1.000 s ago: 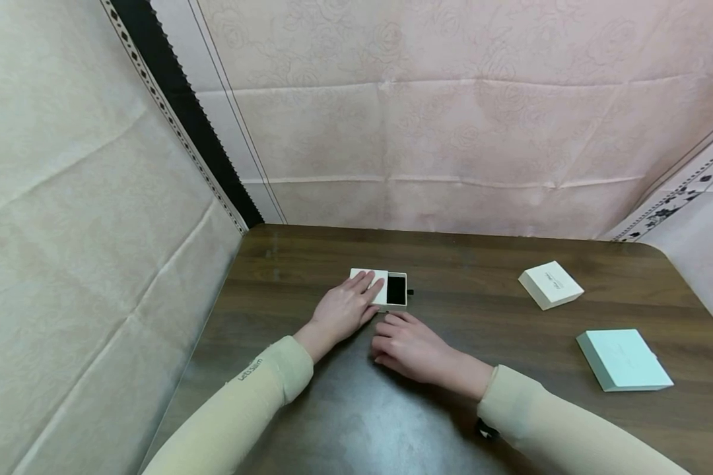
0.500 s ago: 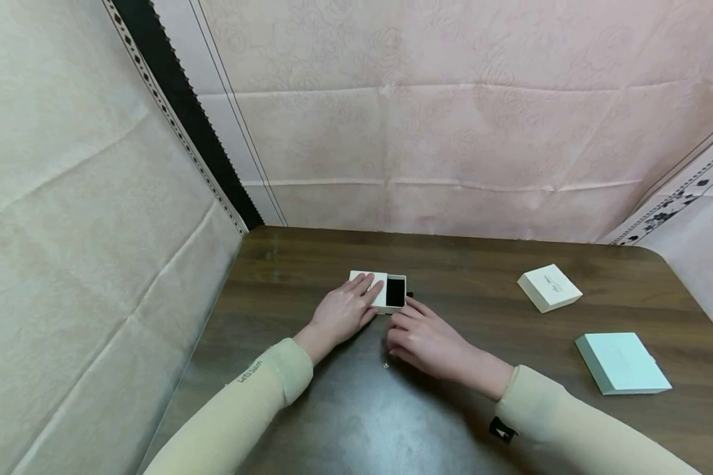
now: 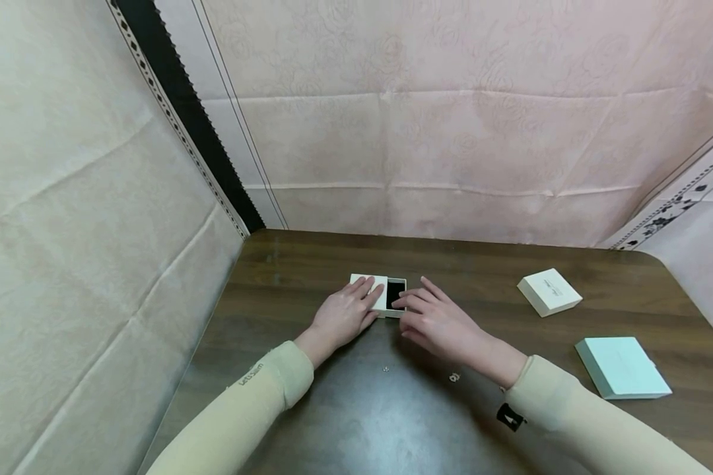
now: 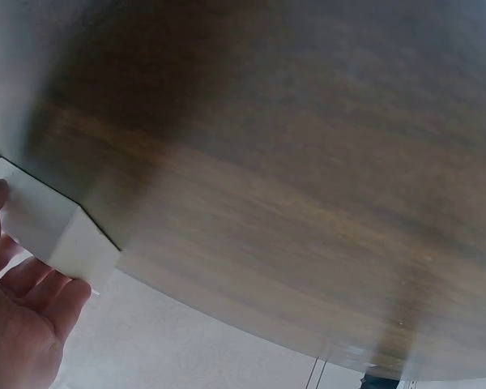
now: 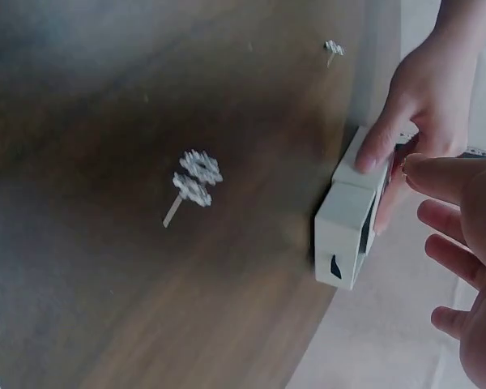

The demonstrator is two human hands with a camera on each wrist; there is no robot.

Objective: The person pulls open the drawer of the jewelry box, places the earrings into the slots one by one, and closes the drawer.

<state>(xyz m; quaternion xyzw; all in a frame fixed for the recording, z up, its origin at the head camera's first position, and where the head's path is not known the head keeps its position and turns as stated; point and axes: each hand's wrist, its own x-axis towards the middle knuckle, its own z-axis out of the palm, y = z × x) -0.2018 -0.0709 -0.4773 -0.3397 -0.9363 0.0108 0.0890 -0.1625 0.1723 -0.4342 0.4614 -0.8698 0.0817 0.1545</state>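
A small white drawer-style box stands on the table, its black-lined drawer slid out to the right. My left hand grips the sleeve of the box, with fingers over the top and far side and thumb along the near side. My right hand is over the drawer, its fingertips overlapping the opening. In the right wrist view a tiny glint shows at the tip of its thumb; I cannot tell if something is pinched. A flower-shaped silvery ornament with a pin lies nearby, and a smaller one farther left.
A white box and a larger mint-green box lie at the right of the brown wooden table. Pale patterned cloth hangs behind and at the left. A black tag hangs at the right sleeve.
My right hand has moved rightward and up over the drawer, its fingers spreading from a curled pose. Small ornaments it had hidden now show. The left hand stays on the box.
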